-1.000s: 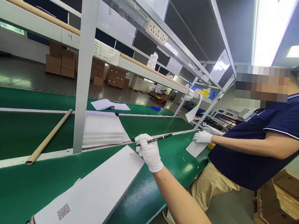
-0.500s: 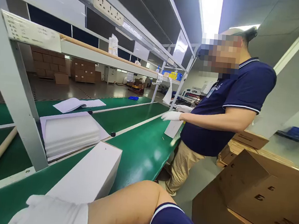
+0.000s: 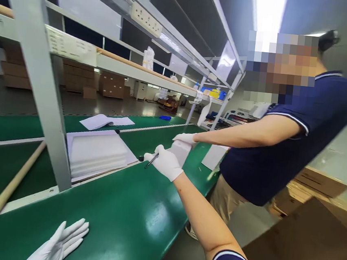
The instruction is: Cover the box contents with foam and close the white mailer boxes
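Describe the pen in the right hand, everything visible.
The pen is slim and dark, with a lighter glint along its barrel; material cannot be told. It lies slanted, lower end toward the green belt, upper end tucked under the fingers of the white-gloved right hand. That hand grips it while also pressing against a white box, which a co-worker's gloved hand touches from above. Whether a cap is on, and any print, are too small to tell.

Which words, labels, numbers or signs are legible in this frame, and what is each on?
None can be read as text.
White label sheet taped on the frame rail: printed lines, too blurred.
Hanging tag further down the line: print too small.
Open booklet on the green belt: no print discernible.
Pen in the right hand: no marking readable.
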The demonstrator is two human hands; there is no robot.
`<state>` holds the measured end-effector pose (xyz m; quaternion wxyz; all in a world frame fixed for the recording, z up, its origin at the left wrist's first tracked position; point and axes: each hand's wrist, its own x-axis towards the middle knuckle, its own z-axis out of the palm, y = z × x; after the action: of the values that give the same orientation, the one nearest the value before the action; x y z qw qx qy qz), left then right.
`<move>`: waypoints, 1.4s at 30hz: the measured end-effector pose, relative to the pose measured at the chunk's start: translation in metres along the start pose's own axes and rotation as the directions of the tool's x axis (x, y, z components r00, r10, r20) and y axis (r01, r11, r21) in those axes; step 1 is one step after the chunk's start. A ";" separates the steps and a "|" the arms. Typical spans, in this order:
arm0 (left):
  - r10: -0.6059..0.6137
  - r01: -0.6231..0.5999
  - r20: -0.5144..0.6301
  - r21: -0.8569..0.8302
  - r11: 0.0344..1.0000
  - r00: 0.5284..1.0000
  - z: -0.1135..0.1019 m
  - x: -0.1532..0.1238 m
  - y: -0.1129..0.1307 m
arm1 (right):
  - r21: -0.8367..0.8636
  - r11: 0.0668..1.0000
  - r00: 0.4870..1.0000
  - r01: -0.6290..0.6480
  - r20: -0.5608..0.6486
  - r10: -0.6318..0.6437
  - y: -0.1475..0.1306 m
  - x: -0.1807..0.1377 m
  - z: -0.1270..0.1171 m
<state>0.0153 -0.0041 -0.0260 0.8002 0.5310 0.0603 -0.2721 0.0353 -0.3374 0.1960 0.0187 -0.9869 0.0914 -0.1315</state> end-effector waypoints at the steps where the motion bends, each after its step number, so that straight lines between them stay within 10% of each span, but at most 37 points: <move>1: -0.005 0.005 -0.005 -0.018 1.000 1.000 0.001 0.000 -0.002 | 0.066 0.998 0.999 0.008 -0.034 -0.006 -0.006 0.004 0.009; 13: -0.082 0.099 0.082 -0.225 0.969 0.993 0.007 0.004 0.008 | 0.124 0.917 0.925 0.379 -0.028 -0.378 -0.116 0.123 0.118; 27: -0.074 0.096 0.102 -0.242 0.966 0.992 0.005 0.012 0.012 | 0.228 0.945 0.956 0.234 0.124 -0.267 -0.112 0.157 0.154; 36: -0.028 0.050 0.107 -0.209 0.977 0.994 0.001 0.011 0.007 | 0.560 0.784 0.922 0.268 -0.384 -0.040 -0.080 0.086 0.124; 42: 0.062 -0.059 0.014 -0.160 0.985 0.998 0.006 0.006 0.006 | 0.880 0.436 0.919 0.188 -0.313 0.237 -0.036 -0.042 0.159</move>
<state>0.0221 -0.0102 -0.0210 0.8486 0.4642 0.0582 -0.2470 0.0439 -0.2922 0.0338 0.5230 -0.7750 0.0241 -0.3539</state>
